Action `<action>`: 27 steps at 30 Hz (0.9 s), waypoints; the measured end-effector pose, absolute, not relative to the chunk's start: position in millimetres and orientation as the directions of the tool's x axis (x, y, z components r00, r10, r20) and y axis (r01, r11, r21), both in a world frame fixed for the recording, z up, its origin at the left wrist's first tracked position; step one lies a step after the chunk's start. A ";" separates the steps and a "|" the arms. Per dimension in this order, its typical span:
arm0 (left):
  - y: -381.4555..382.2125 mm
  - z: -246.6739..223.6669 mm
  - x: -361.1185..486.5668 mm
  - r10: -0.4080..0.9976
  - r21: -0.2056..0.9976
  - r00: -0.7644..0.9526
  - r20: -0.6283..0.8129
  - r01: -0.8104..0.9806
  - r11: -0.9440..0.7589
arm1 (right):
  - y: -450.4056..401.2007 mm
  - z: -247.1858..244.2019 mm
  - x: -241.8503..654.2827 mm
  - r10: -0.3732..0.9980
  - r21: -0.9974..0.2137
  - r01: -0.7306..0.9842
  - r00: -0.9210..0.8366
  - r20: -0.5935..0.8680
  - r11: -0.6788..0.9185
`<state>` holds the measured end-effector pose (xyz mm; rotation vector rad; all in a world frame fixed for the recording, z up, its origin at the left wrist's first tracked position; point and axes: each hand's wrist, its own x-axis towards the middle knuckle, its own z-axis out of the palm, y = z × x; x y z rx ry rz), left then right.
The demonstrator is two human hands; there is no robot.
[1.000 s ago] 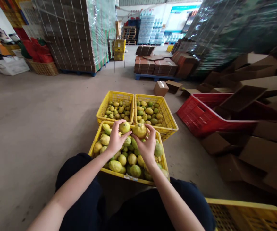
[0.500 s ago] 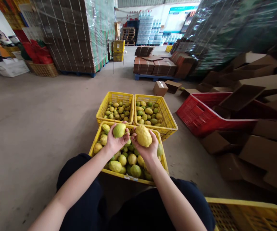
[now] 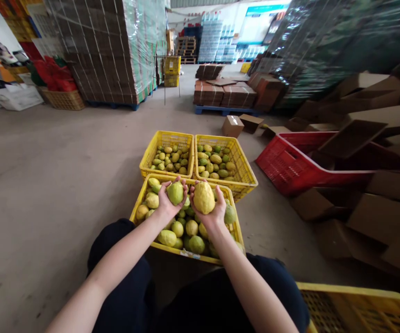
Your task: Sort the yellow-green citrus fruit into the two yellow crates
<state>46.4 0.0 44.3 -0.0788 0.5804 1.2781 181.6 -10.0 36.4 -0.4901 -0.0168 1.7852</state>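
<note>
A smooth yellow-green lemon (image 3: 175,193) rests in the palm of my left hand (image 3: 165,203), whose fingers curl around its far side. In my right hand (image 3: 215,215) sits a larger, bumpy yellow lemon (image 3: 204,198), cupped from below with the thumb at its right. Both hands are palm up, side by side, with a narrow gap between them. Beneath them stands the near yellow crate (image 3: 200,258), filled with green and yellow lemons (image 3: 167,238); my hands and forearms hide part of its contents.
Two more yellow crates (image 3: 167,132) (image 3: 245,159) of smaller-looking lemons adjoin the far side. To the right are a red crate (image 3: 283,171) and piled cardboard boxes (image 3: 387,208). Another yellow crate (image 3: 353,291) is at lower right. Wrapped pallet stacks (image 3: 99,51) stand farther back.
My left hand has turned its lemon more upright and moved slightly right. The right hand has tilted its lemon upright and shifted slightly left, with its fingers spread differently around it.
</note>
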 end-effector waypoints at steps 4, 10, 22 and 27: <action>1.3 38.1 51.6 0.787 0.471 0.274 -0.553 -0.676 0.566 | -5.5 47.8 197.1 0.943 -0.253 -0.948 -0.106 -0.315 -0.191; -37.8 -3.7 77.5 0.364 0.373 0.460 -0.810 -0.075 0.925 | -1.1 68.4 230.9 0.962 -0.257 -0.966 0.066 -0.264 -0.005; 17.0 34.2 58.5 0.731 0.493 0.211 -0.649 -0.616 0.615 | -7.7 73.5 232.5 0.919 -0.265 -0.961 0.037 -0.393 -0.075; 52.3 48.9 4.0 0.797 0.564 -0.038 -0.603 -0.726 0.393 | -6.5 69.7 235.8 0.903 -0.277 -0.954 0.019 -0.428 -0.111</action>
